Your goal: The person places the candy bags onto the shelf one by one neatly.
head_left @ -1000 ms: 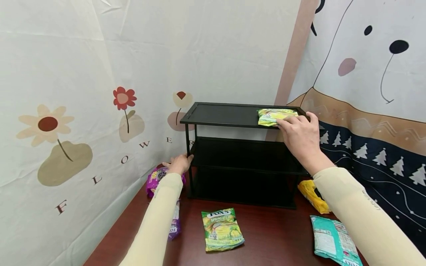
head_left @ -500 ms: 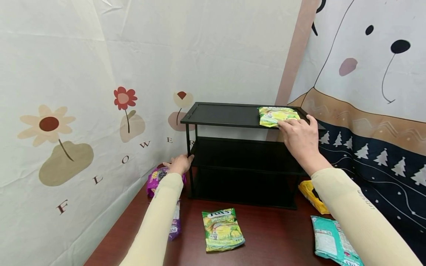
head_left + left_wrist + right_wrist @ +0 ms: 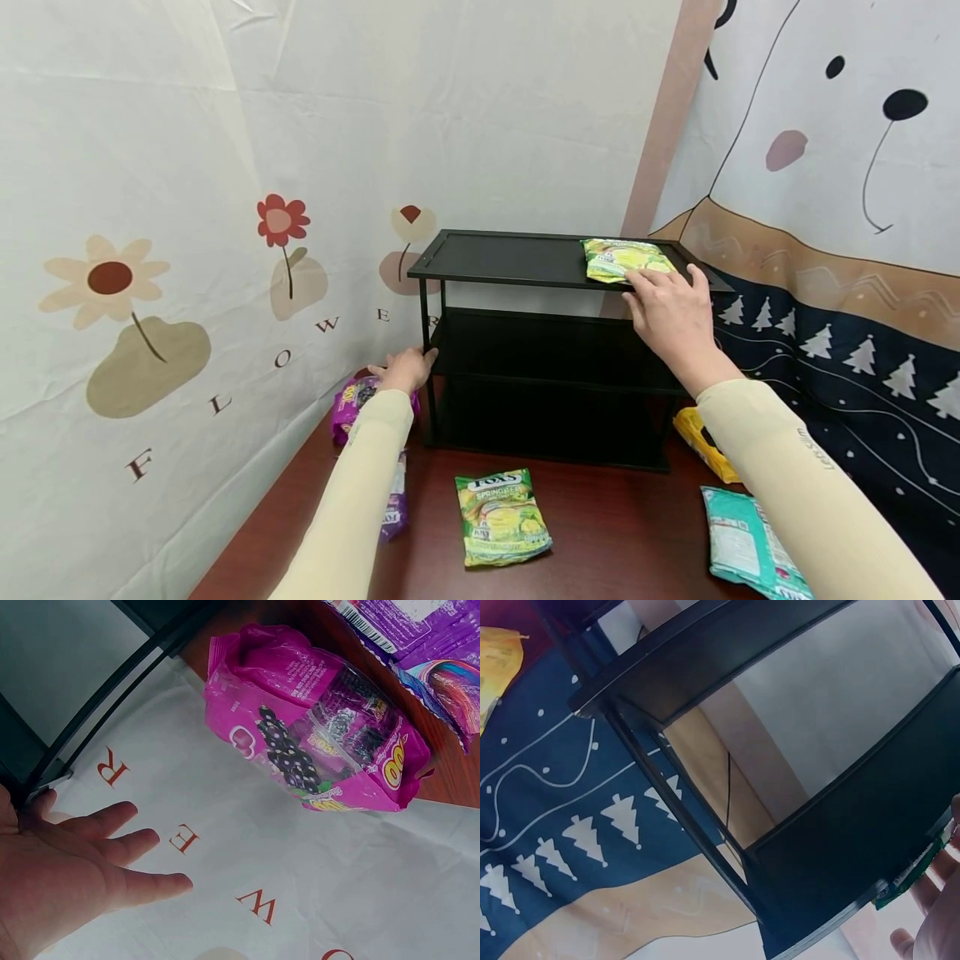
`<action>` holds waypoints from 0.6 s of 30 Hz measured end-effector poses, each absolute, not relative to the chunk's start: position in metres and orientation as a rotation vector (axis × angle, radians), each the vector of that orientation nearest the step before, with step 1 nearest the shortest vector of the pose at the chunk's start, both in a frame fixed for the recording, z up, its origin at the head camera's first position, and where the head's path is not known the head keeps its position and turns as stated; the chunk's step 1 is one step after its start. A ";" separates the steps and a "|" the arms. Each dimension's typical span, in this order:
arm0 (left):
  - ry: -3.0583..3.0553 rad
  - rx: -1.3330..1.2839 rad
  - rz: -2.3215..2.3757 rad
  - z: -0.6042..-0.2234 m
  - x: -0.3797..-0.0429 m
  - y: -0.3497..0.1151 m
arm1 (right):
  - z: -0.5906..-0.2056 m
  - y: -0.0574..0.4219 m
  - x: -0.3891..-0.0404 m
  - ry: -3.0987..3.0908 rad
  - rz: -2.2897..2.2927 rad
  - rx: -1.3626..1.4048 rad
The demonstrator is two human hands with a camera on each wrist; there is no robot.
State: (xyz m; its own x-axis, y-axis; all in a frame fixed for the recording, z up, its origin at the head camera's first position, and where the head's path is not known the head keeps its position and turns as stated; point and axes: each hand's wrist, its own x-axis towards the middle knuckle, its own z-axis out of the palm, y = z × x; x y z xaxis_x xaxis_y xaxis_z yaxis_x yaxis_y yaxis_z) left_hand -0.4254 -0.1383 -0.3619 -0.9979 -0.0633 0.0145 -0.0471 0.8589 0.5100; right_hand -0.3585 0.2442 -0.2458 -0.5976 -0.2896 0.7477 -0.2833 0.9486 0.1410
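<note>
The yellow-green packet (image 3: 624, 256) lies on the top tier of the black rack (image 3: 495, 252), right of centre in the head view; the right hand (image 3: 673, 317), fingers extended and touching its near edge, would best nudge lightly, while the left hand (image 3: 403, 371), left of centre, seemingly grips the post (image 3: 423, 317) for steadiness

Packet (image 3: 617, 256) on rack (image 3: 510, 255), apparently at front edge (image 3: 495, 281).
</note>
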 end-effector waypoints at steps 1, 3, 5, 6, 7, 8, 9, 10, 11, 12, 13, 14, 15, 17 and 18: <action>-2.997 0.088 -0.818 -0.362 -0.426 -0.138 | -0.246 0.244 -0.359 -2.251 -0.015 0.400; -2.993 0.085 -0.815 -0.362 -0.426 -0.138 | -0.246 0.244 -0.360 -2.274 -0.025 0.394; -2.992 0.084 -0.813 -0.363 -0.426 -0.138 | -0.247 0.244 -0.360 -2.296 -0.030 0.387; -2.991 0.082 -0.815 -0.363 -0.426 -0.138 | -0.247 0.244 -0.360 -2.304 -0.032 0.386; -2.991 0.082 -0.817 -0.363 -0.426 -0.137 | -0.248 0.244 -0.361 -2.310 -0.033 0.384; -2.991 0.081 -0.817 -0.363 -0.425 -0.137 | -0.248 0.245 -0.361 -2.315 -0.035 0.382; -2.991 0.082 -0.818 -0.363 -0.425 -0.137 | -0.248 0.245 -0.361 -2.318 -0.033 0.382; -2.991 0.083 -0.821 -0.362 -0.424 -0.137 | -0.248 0.245 -0.361 -2.321 -0.032 0.381; -2.990 0.086 -0.824 -0.362 -0.424 -0.137 | -0.248 0.245 -0.362 -2.324 -0.031 0.381; -2.991 0.087 -0.827 -0.361 -0.423 -0.137 | -0.248 0.245 -0.362 -2.327 -0.030 0.381; -2.993 0.089 -0.831 -0.360 -0.423 -0.137 | -0.248 0.245 -0.363 -2.331 -0.030 0.380; -2.994 0.091 -0.834 -0.360 -0.423 -0.137 | -0.247 0.245 -0.363 -2.335 -0.029 0.380; -2.996 0.095 -0.838 -0.360 -0.423 -0.137 | -0.247 0.245 -0.363 -2.340 -0.028 0.379; -3.001 0.098 -0.837 -0.359 -0.423 -0.137 | -0.247 0.245 -0.364 -2.351 -0.030 0.379; -3.004 0.099 -0.834 -0.360 -0.423 -0.137 | -0.246 0.245 -0.364 -2.358 -0.030 0.379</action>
